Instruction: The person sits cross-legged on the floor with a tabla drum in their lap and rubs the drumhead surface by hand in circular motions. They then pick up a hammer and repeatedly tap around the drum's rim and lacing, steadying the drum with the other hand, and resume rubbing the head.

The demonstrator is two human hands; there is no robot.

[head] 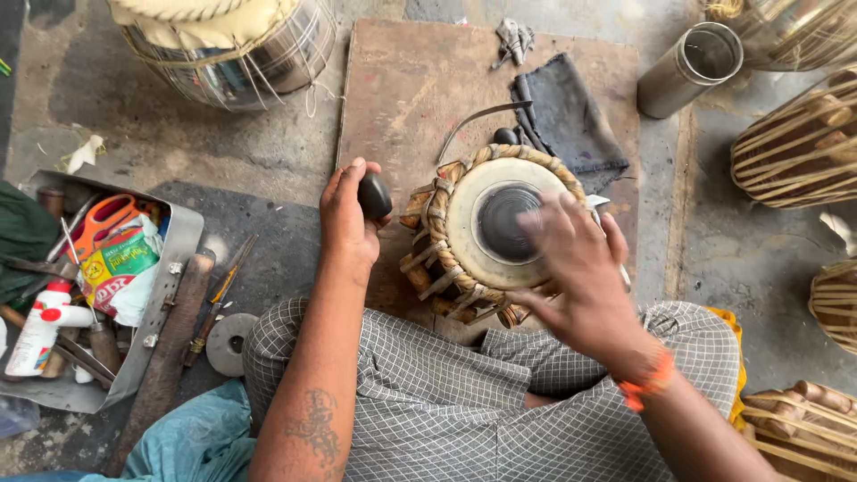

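Note:
A small hand drum with a pale skin, a black centre patch and laced straps stands between my knees on a wooden board. My left hand is closed around a smooth black stone, held just left of the drum. My right hand hovers over the right side of the drumhead, fingers spread and blurred, holding nothing.
A metal tray of tools, bottles and packets lies at the left, with a file and a metal disc beside it. A dark cloth, a steel cup, a metal drum shell and other laced drums surround me.

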